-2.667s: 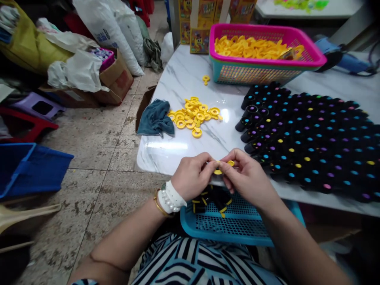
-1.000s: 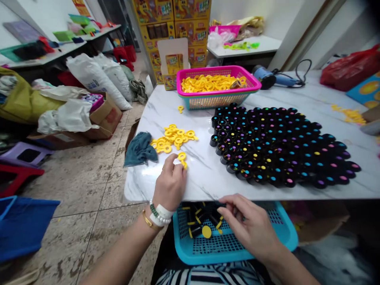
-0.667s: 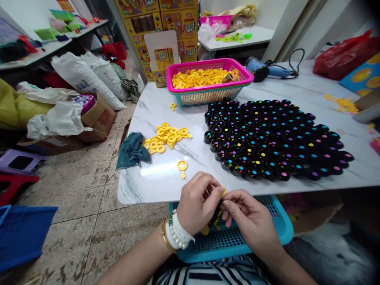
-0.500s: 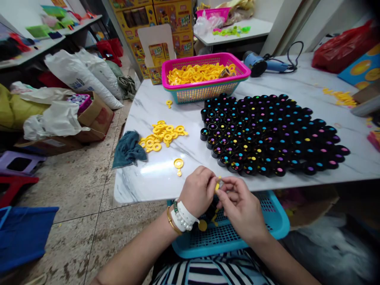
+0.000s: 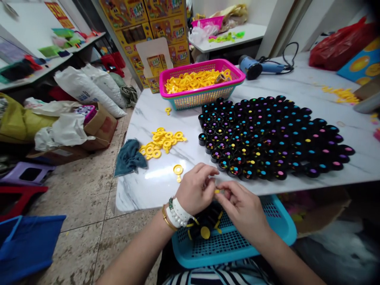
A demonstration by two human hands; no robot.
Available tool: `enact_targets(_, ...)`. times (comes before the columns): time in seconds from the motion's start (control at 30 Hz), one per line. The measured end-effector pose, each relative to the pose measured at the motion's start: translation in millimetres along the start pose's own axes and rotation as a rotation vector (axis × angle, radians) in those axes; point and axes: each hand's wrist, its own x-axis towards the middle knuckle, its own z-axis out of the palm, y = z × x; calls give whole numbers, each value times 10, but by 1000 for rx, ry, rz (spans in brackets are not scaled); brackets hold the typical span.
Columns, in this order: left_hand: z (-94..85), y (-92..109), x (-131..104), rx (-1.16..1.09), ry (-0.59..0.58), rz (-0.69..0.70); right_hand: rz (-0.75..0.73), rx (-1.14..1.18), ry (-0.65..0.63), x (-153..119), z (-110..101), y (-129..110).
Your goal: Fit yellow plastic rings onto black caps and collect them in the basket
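My left hand (image 5: 197, 188) and my right hand (image 5: 245, 206) meet at the table's front edge, fingers pinched around a small yellow piece (image 5: 217, 191) that they mostly hide. Below them, a blue basket (image 5: 219, 255) on my lap holds several black and yellow parts (image 5: 204, 231). One yellow ring piece (image 5: 178, 170) lies on the table left of my left hand, with a pile of yellow ring pieces (image 5: 162, 142) behind it. Many black cups (image 5: 261, 138) with coloured dots inside stand close together beyond my right hand.
A pink-rimmed basket (image 5: 202, 92) of yellow pieces stands at the back of the marble-patterned table (image 5: 133, 198). A dark cloth (image 5: 129, 158) lies at the left edge. Behind are a blue power tool (image 5: 261, 67), a red bag (image 5: 338, 47) and stacked yellow boxes (image 5: 127, 16).
The view has shifted slightly. My left fingers have moved a little on the small yellow piece, which is now less visible. More of the black and yellow parts in the blue basket shows.
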Motion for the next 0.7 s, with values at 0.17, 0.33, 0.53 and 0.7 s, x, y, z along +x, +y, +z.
enact_targets(0.17,80,-26,88,346,66,180,-6,109,-35,-209,-20,97)
enact_targets(0.33,150,-26,182,394,65,165,37,172,-33,-299,-55,133)
enact_targets(0.53,12,44,185,306,-18,124,132,333,-14,-266,-95,53)
enact_targets(0.7,-325,88,-110,259,-154,84,399,569,-77,-189,-77,-60)
